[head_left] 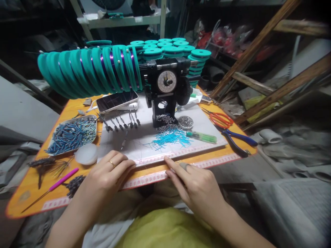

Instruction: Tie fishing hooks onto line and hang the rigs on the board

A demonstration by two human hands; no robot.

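At lower centre, the left hand (107, 174) curls at the front edge of the white board (139, 137); I cannot tell whether it grips anything. The right hand (197, 179), index and thumb parted, touches that edge. Beyond, mid-frame, blue pieces (172, 138) lie before the black machine (168, 99).

The board (111, 142) lies between tray (96, 128) and pliers (229, 135).
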